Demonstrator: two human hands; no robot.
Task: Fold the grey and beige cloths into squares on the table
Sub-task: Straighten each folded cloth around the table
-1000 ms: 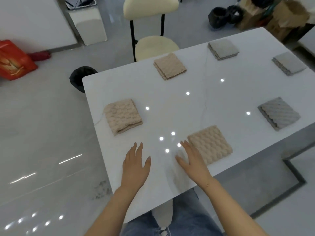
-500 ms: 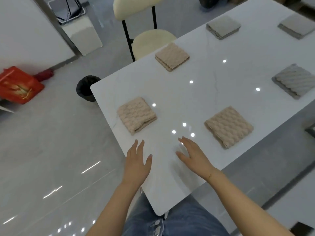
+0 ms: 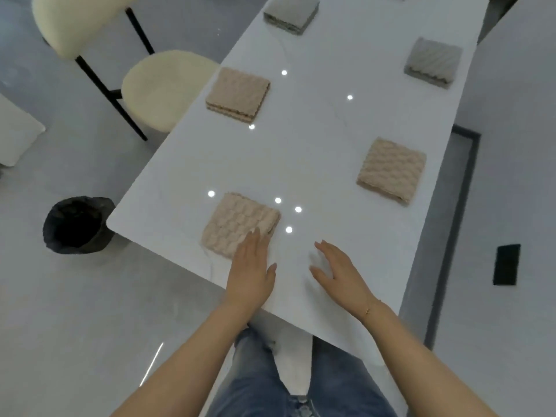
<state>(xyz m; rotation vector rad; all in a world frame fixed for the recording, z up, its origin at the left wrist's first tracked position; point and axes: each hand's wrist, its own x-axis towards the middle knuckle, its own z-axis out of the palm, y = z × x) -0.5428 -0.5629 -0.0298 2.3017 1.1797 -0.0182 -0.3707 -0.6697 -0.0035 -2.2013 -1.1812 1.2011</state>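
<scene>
Three beige folded cloths lie on the white table point(image 3: 316, 152): a near one point(image 3: 234, 224) by the table's near left corner, one on the right point(image 3: 391, 170), one on the far left point(image 3: 237, 93). Two grey folded cloths sit farther back, one point(image 3: 433, 61) on the right and one point(image 3: 290, 10) at the top. My left hand point(image 3: 249, 272) lies flat, fingers apart, its fingertips over the near beige cloth's front edge. My right hand point(image 3: 340, 272) rests open on the bare tabletop to the right, holding nothing.
A cream chair point(image 3: 162, 85) stands at the table's left side. A black bin point(image 3: 78, 225) sits on the floor by the near left corner. A dark flat object point(image 3: 507, 264) lies on the floor at the right. My legs in jeans are under the near edge.
The view has swung round the table's corner. My left hand has come up to the near beige cloth, fingertips now over its edge. My right hand stays open on the table.
</scene>
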